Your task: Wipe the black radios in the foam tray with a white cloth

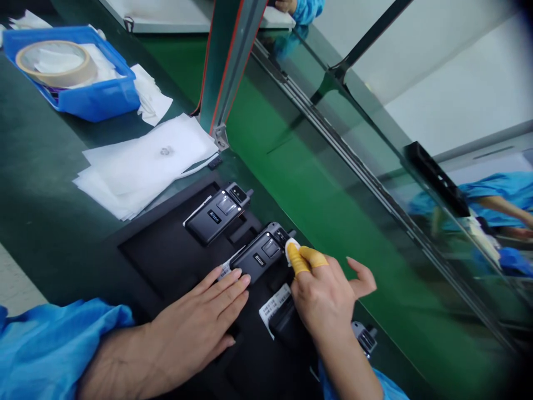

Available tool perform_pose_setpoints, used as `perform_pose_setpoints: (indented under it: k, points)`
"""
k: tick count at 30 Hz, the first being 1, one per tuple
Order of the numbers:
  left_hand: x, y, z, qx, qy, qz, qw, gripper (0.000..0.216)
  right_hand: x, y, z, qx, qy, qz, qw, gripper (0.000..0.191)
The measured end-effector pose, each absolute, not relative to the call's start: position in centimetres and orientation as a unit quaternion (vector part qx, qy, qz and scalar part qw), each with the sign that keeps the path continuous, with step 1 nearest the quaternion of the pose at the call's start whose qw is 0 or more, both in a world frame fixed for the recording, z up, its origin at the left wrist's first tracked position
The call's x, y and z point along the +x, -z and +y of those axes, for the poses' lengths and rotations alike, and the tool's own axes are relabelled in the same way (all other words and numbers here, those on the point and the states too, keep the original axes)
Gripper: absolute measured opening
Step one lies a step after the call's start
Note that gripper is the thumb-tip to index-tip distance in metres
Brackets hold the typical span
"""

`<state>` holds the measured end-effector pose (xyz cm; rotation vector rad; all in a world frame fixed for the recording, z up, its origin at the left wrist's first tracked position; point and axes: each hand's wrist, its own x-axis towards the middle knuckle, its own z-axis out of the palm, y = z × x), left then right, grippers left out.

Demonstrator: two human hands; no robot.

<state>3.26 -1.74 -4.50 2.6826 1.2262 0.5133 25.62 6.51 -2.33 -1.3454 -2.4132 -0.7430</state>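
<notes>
A black handheld two-way radio [258,258] marked "Riton", with a stubby antenna, lies face down or back up in a black foam tray [141,266]; I cannot tell which side shows. My left hand [200,319] lies flat, fingers stretched, with its fingertips on the radio's lower end. My right hand [322,283] wears yellow finger cots on two fingers. Those fingers press a small white wipe [290,250] against the radio's antenna end. A second radio [214,215] sits in the tray to the left. Another radio [287,322], beside a barcode label, is partly hidden under my right hand.
White paper sheets or bags [150,161] lie behind the tray. A blue bin [100,97] holds a tape roll [56,64]. A metal post [229,72] and a green belt [266,161] run along the far side. Co-workers' blue sleeves [499,189] show across the line.
</notes>
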Motion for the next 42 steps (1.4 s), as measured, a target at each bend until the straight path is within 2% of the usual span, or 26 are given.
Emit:
perform_pose_setpoints:
  k: [6, 15, 21, 26, 31, 42]
  points:
    - [3.3, 4.7, -1.8, 0.895, -0.174, 0.403, 0.082, 0.043, 25.6, 1.1, 6.1, -0.511, 0.271, -0.805, 0.134, 0.019]
    - [3.2, 5.0, -1.9, 0.901, -0.158, 0.398, 0.073, 0.046, 23.0, 2.4, 6.5, -0.508, 0.265, -0.812, 0.113, 0.02]
    - [3.3, 5.0, -2.0, 0.893, -0.171, 0.404, 0.101, 0.046, 24.4, 2.4, 4.0, -0.539, 0.249, -0.779, 0.202, 0.018]
    - [3.3, 4.4, -1.8, 0.893, -0.16, 0.401, 0.13, 0.046, 21.8, 2.6, 2.2, -0.483, 0.196, -0.84, 0.151, 0.028]
    - [3.4, 4.3, -1.7, 0.892, -0.137, 0.403, 0.155, 0.053, 19.4, 3.0, 2.7, -0.456, 0.19, -0.856, 0.152, 0.024]
    - [3.4, 4.4, -1.8, 0.89, -0.143, 0.401, 0.167, 0.05, 20.5, 3.6, 2.0, -0.485, 0.179, -0.845, 0.138, 0.025]
